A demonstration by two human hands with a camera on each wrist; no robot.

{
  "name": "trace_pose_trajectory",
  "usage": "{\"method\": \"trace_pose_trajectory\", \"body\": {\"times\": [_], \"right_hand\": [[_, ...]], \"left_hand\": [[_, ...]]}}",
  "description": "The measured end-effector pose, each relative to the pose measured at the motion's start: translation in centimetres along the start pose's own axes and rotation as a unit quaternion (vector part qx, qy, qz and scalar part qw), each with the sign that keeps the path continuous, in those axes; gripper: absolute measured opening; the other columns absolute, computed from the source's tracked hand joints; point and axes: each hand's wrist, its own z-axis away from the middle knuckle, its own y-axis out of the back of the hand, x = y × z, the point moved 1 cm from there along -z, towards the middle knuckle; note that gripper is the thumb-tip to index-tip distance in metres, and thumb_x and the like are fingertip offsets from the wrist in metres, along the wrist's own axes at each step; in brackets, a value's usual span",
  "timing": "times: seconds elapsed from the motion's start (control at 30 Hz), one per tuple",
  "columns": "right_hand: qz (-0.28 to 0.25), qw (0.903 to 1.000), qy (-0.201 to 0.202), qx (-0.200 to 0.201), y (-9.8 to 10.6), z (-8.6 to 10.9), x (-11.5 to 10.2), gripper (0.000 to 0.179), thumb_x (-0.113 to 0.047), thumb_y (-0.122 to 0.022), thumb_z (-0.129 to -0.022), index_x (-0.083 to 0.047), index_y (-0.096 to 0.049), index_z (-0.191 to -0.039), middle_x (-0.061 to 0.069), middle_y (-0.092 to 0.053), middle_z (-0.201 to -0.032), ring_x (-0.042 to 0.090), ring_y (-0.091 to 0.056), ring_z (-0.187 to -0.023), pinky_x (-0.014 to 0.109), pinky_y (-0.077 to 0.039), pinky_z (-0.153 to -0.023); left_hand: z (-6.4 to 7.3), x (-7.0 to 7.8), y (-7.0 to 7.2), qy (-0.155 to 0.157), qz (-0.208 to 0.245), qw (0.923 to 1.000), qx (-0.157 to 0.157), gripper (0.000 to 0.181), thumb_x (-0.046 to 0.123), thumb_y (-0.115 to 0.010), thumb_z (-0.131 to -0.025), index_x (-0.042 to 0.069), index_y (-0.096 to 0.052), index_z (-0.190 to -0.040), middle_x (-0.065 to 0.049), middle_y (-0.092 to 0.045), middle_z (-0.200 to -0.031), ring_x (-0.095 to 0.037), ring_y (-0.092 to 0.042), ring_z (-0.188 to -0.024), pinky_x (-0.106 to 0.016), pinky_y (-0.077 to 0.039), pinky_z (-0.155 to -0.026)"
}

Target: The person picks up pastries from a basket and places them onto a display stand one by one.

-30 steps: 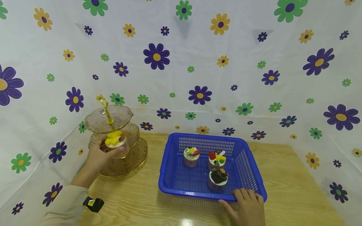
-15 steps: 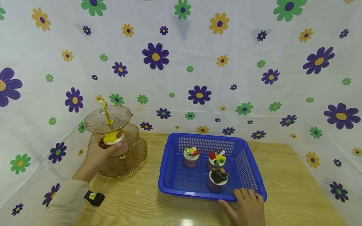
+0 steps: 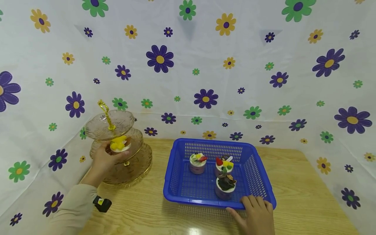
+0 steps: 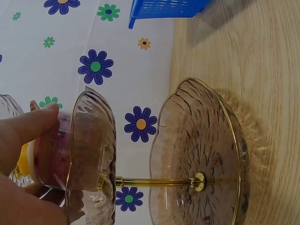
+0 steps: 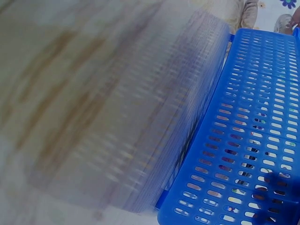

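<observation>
My left hand [image 3: 104, 160] grips a dessert cup [image 3: 119, 146] topped with yellow fruit pieces and a brown wafer-like piece. The cup is at the middle tier of a clear, gold-trimmed three-tier stand [image 3: 132, 171], under the top plate. In the left wrist view, thumb and fingers hold the pinkish-purple cup [image 4: 50, 152] from both sides, its base right at the middle plate [image 4: 96, 117]. With fingers over the front rim and thumb outside, my right hand [image 3: 258, 215] holds the blue basket [image 3: 194, 201] at its front right corner.
Inside the basket sit three more dessert cups: one with a strawberry slice [image 3: 197, 164], one with strawberry and yellow fruit [image 3: 219, 169], one with a dark topping [image 3: 224, 189]. A flower-print cloth [image 3: 182, 42] hangs behind the wooden table [image 3: 305, 189].
My left hand has carried the yellow-topped cup a little farther in over the stand's middle tier. The right hand and the basket have stayed in place.
</observation>
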Motion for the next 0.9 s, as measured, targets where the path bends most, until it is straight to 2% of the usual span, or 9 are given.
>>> {"method": "trace_pose_trajectory", "body": {"times": [0.07, 0.13, 0.3, 0.5, 0.9], "right_hand": [[-0.001, 1.0000, -0.002, -0.004, -0.02, 0.00, -0.03, 0.056, -0.068, -0.066, -0.073, -0.014, -0.062, -0.081, 0.006, -0.061, -0.083, 0.030, -0.056, -0.085, 0.052, -0.039, -0.080], [-0.001, 1.0000, -0.005, -0.007, -0.03, 0.02, -0.08, 0.056, -0.069, -0.066, -0.073, -0.014, -0.063, -0.082, 0.006, -0.061, -0.083, 0.030, -0.056, -0.086, 0.053, -0.039, -0.080], [0.003, 0.9999, -0.007, -0.009, 0.01, 0.06, -0.17, 0.056, -0.069, -0.066, -0.073, -0.013, -0.063, -0.082, 0.007, -0.062, -0.084, 0.031, -0.057, -0.087, 0.053, -0.040, -0.081], [-0.001, 1.0000, -0.002, 0.001, 0.14, 0.06, -0.29, 0.055, -0.067, -0.068, -0.072, -0.013, -0.062, -0.081, 0.007, -0.062, -0.084, 0.031, -0.056, -0.086, 0.053, -0.040, -0.080], [0.001, 1.0000, -0.007, -0.003, 0.14, 0.03, -0.28, 0.054, -0.065, -0.071, -0.071, -0.013, -0.063, -0.082, 0.008, -0.063, -0.084, 0.031, -0.056, -0.086, 0.053, -0.039, -0.081]], "left_hand": [[0.00, -0.16, -0.03, -0.007, -0.006, 1.0000, 0.004, 0.096, 0.040, -0.075, -0.082, -0.006, -0.021, -0.148, -0.028, -0.037, -0.143, -0.038, -0.042, -0.128, -0.041, -0.043, -0.101], [0.05, -0.25, -0.07, -0.013, -0.005, 0.9999, 0.005, 0.095, 0.037, -0.075, -0.083, -0.007, -0.021, -0.148, -0.029, -0.036, -0.144, -0.038, -0.042, -0.129, -0.046, -0.040, -0.104], [0.18, -0.11, -0.16, -0.020, -0.001, 0.9997, 0.013, 0.092, 0.031, -0.074, -0.084, -0.009, -0.020, -0.147, -0.031, -0.035, -0.143, -0.040, -0.041, -0.130, -0.048, -0.038, -0.105], [0.56, 0.09, -0.08, -0.037, -0.022, 0.9987, 0.027, 0.087, 0.028, -0.074, -0.085, -0.011, -0.024, -0.144, -0.032, -0.038, -0.139, -0.043, -0.042, -0.127, -0.049, -0.040, -0.103], [0.54, -0.06, 0.62, -0.035, -0.002, 0.9993, 0.011, 0.082, 0.020, -0.072, -0.088, -0.010, -0.023, -0.146, -0.033, -0.034, -0.145, -0.044, -0.038, -0.132, -0.047, -0.037, -0.105]]}}
